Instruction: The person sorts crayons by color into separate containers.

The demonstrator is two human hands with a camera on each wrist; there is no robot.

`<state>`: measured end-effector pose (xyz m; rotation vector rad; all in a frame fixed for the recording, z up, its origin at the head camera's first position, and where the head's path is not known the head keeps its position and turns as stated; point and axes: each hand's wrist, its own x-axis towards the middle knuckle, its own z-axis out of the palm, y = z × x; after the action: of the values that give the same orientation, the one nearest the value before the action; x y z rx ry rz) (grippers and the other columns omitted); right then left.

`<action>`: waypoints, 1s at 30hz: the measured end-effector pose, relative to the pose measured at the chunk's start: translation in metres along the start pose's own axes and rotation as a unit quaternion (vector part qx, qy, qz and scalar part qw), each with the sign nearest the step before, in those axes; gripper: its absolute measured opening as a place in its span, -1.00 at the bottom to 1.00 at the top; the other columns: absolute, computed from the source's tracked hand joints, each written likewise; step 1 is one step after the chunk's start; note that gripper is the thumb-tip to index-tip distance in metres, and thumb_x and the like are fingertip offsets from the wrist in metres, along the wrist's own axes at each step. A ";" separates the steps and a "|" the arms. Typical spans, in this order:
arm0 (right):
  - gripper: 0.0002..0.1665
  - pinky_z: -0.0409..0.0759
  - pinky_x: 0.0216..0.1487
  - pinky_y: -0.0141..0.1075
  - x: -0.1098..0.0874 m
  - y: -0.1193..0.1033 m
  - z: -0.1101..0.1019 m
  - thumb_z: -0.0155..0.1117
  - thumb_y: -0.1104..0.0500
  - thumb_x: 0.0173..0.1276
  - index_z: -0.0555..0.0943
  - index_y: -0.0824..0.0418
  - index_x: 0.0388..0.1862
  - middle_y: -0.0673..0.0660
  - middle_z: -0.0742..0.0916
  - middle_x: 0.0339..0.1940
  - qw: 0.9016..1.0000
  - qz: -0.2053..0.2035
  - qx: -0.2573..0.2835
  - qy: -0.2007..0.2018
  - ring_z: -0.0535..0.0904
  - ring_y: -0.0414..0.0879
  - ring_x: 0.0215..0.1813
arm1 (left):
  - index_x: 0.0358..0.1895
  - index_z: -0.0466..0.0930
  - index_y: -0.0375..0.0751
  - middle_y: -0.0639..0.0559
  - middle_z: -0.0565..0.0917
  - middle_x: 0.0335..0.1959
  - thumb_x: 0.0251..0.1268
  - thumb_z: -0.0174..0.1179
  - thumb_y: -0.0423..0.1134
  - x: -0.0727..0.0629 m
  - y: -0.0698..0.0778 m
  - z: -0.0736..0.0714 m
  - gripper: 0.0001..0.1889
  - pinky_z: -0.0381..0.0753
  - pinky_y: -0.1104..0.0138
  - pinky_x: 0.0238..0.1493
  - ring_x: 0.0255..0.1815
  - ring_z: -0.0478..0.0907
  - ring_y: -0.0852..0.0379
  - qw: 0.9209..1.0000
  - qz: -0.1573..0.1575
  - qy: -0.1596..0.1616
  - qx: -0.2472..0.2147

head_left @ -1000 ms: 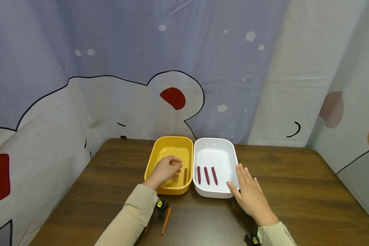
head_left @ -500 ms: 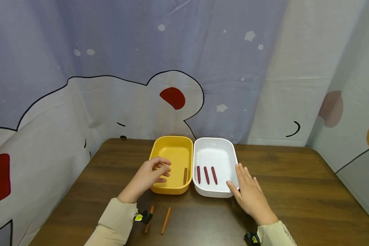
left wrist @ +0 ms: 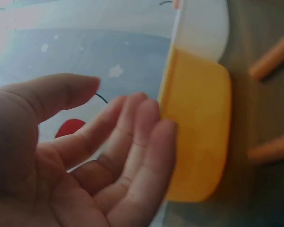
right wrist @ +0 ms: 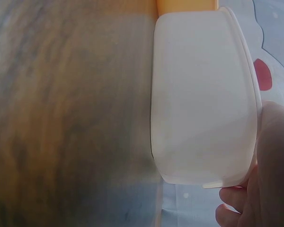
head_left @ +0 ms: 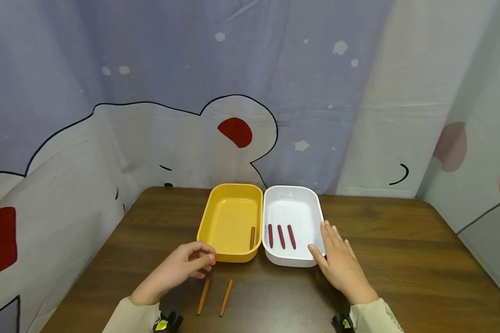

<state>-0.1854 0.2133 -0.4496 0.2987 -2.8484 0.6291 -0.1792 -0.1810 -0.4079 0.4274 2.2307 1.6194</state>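
four sticks (head_left: 281,237) trayed, orange pair (head_left: 226,298) remains, six o'clock off yellow tray (head_left: 229,219); left hand (head_left: 181,268) loose, empty, right hand (head_left: 339,264) flat!

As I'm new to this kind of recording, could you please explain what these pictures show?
There is no machine, only a person's bare left hand and right hand. The wide view is from a head camera, each close view from a wrist camera. On the wooden table stand a yellow tray and a white tray, side by side. One brownish stick lies in the yellow tray, three dark red sticks in the white. Two orange sticks lie nearer the person. The left hand holds nothing; the right touches the white tray's rim.
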 end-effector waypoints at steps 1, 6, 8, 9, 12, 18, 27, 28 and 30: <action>-0.09 0.03 0.50 0.35 0.000 0.000 0.000 -0.05 -0.22 0.63 0.09 0.41 0.62 0.34 0.18 0.63 1.000 0.001 0.000 0.000 0.01 0.30 0.63 | 0.09 0.56 -0.48 -0.16 0.69 -0.17 0.54 0.17 -0.20 -0.001 -0.003 0.000 -0.66 0.75 0.13 -0.18 -0.14 0.66 -0.08 1.000 -0.005 -0.005 0.009; -0.09 0.04 0.49 0.36 -0.001 0.002 0.000 -0.06 -0.23 0.63 0.08 0.41 0.62 0.34 0.19 0.63 1.000 0.001 0.001 0.000 0.00 0.30 0.63 | -0.10 0.62 -0.36 -0.05 0.66 -0.35 0.48 0.24 -0.21 -0.001 -0.015 0.002 -0.78 0.72 0.16 -0.32 -0.31 0.62 0.02 0.997 -0.039 -0.008 0.070; -0.09 0.04 0.49 0.36 -0.001 0.002 0.000 -0.07 -0.23 0.64 0.08 0.41 0.62 0.34 0.18 0.63 1.000 0.001 0.001 -0.001 0.00 0.30 0.63 | -0.18 0.62 -0.31 -0.02 0.63 -0.43 0.43 0.28 -0.21 -0.001 -0.019 0.003 -0.81 0.70 0.19 -0.39 -0.39 0.59 0.07 0.994 -0.053 0.001 0.099; -0.09 0.04 0.49 0.36 -0.001 0.002 0.000 -0.07 -0.23 0.64 0.08 0.41 0.62 0.34 0.18 0.63 1.000 0.002 0.002 -0.001 0.00 0.30 0.63 | -0.21 0.61 -0.29 0.00 0.61 -0.47 0.41 0.30 -0.21 -0.001 -0.020 0.004 -0.81 0.69 0.21 -0.42 -0.42 0.57 0.08 0.992 -0.058 0.007 0.113; -0.09 0.03 0.50 0.35 0.000 0.002 0.000 -0.08 -0.23 0.64 0.07 0.40 0.62 0.34 0.16 0.63 1.000 0.002 0.003 -0.002 -0.01 0.30 0.63 | -0.27 0.58 -0.27 0.04 0.54 -0.55 0.33 0.37 -0.21 -0.002 -0.023 0.006 -0.79 0.66 0.23 -0.50 -0.51 0.52 0.11 0.986 -0.073 0.030 0.149; -0.09 0.04 0.49 0.36 0.000 0.001 0.000 -0.07 -0.22 0.64 0.08 0.41 0.62 0.35 0.18 0.63 1.000 0.001 0.001 -0.001 0.00 0.30 0.63 | -0.34 0.51 -0.23 0.01 0.50 -0.57 0.17 0.50 -0.21 -0.003 -0.024 0.015 -0.70 0.58 0.27 -0.55 -0.62 0.48 0.10 0.972 -0.111 0.060 0.197; -0.09 0.03 0.49 0.36 0.000 0.000 0.000 -0.08 -0.23 0.64 0.07 0.41 0.62 0.35 0.17 0.63 1.000 0.004 0.001 -0.003 0.00 0.31 0.63 | -0.43 0.44 -0.19 -0.01 0.51 -0.57 0.02 0.58 -0.25 -0.001 -0.022 0.026 -0.61 0.44 0.33 -0.57 -0.66 0.45 0.11 0.954 -0.139 0.089 0.250; -0.09 0.03 0.49 0.36 0.000 0.000 0.000 -0.08 -0.23 0.64 0.08 0.41 0.62 0.35 0.17 0.63 1.000 0.004 0.002 -0.003 0.01 0.31 0.63 | -0.43 0.44 -0.18 0.00 0.50 -0.58 0.01 0.59 -0.26 -0.001 -0.023 0.027 -0.61 0.43 0.33 -0.57 -0.66 0.44 0.12 0.952 -0.138 0.092 0.256; -0.10 0.03 0.49 0.36 0.000 0.000 0.000 -0.08 -0.22 0.64 0.08 0.41 0.62 0.35 0.17 0.63 1.000 0.004 0.001 -0.003 0.01 0.31 0.62 | -0.45 0.45 -0.17 0.01 0.49 -0.60 -0.01 0.58 -0.29 -0.001 -0.024 0.028 -0.62 0.41 0.34 -0.56 -0.64 0.43 0.13 0.950 -0.130 0.096 0.269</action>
<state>-0.1857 0.2135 -0.4493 0.2908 -2.8561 0.6346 -0.1671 -0.1649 -0.4387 0.0972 2.7323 0.9401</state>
